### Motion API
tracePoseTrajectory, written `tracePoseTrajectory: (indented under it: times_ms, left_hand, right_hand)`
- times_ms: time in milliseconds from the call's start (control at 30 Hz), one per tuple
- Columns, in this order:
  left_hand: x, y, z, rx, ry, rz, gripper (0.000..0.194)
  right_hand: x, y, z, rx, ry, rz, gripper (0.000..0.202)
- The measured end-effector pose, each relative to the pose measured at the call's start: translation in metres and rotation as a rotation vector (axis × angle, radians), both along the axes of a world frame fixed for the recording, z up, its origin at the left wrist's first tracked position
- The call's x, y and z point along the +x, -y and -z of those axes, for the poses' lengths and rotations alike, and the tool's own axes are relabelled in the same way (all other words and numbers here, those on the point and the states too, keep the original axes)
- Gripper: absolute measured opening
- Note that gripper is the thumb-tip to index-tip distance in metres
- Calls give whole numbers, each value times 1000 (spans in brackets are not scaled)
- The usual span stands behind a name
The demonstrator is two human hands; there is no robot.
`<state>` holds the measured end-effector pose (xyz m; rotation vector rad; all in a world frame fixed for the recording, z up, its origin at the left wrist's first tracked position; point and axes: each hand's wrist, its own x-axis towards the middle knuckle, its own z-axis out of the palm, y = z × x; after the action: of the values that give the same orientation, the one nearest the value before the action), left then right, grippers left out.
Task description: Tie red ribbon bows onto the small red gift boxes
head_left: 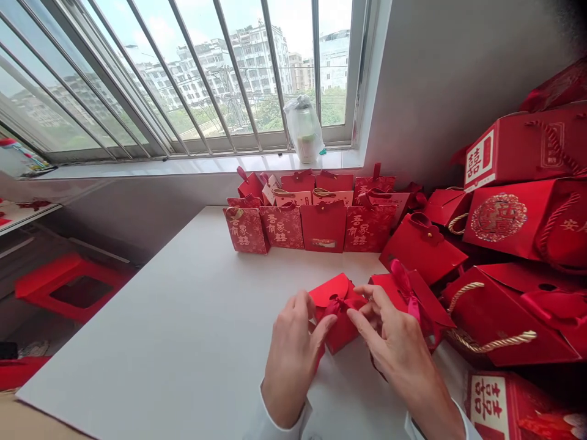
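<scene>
A small red gift box [343, 337] stands on the white table in front of me, a dark red ribbon [338, 304] tied in a bow across its flap. My left hand [293, 351] closes round the box's left side, its thumb pressed at the bow's left part. On the other side, my right hand [398, 343] pinches the right part of the ribbon between thumb and fingers. Some fingertips are hidden behind the ribbon. Close to my right fingers lies another red gift box [424, 293] with a pink-red ribbon.
Rows of upright red gift bags [324, 227] stand at the back of the white table [183, 342]. Red boxes with rope handles [509, 311] are heaped on the right. A bagged jar [305, 131] sits on the windowsill. A red box with a window [73, 287] lies beyond the left edge.
</scene>
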<state>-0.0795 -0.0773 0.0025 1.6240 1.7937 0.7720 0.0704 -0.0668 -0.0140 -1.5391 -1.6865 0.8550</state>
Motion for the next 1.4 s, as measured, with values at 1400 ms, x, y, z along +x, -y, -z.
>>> tracePoseTrajectory:
  times_ms: [1400]
  left_hand:
    - [-71,-22,-42,-221,117,189,18]
  right_hand:
    - [-16,-20,-15,11,-248,-81,35]
